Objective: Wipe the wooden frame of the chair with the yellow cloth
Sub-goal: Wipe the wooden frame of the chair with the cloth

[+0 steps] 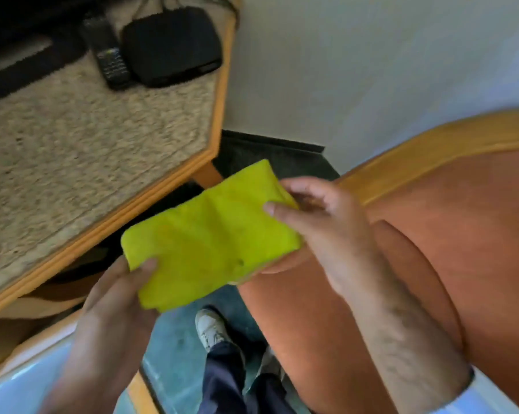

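A folded yellow cloth (213, 234) is held flat in mid-air between both hands, in the middle of the view. My left hand (114, 297) grips its near left corner, thumb on top. My right hand (321, 216) pinches its far right edge. To the right stands the chair, with orange-brown upholstery (431, 249) and a light wooden frame (425, 150) curving along its top. The cloth's right end hangs just over the edge of the cushion, a short way from the wooden rail.
A wood-edged table with a speckled top (88, 150) fills the left, carrying a black box (171, 46) and a remote control (108, 55). A white wall (356, 70) rises behind. My shoe (210, 327) and dark trouser leg stand on the floor below.
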Demonstrator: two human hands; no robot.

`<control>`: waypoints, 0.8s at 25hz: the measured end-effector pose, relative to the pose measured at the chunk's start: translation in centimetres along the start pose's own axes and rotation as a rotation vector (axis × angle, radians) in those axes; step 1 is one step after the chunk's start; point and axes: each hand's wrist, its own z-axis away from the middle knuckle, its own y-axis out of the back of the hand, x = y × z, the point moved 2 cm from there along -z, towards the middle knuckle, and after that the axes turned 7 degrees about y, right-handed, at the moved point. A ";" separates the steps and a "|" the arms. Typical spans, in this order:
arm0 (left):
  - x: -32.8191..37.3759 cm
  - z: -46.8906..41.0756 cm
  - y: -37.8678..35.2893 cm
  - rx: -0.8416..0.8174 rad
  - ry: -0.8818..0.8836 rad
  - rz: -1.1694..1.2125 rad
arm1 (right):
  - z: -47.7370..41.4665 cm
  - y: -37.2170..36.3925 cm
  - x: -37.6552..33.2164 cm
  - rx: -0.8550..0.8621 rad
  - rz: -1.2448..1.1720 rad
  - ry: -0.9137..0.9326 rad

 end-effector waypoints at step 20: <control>-6.4 -11.3 -14.0 0.114 -0.496 -1.554 | -6.1 13.9 6.5 0.251 1.197 0.585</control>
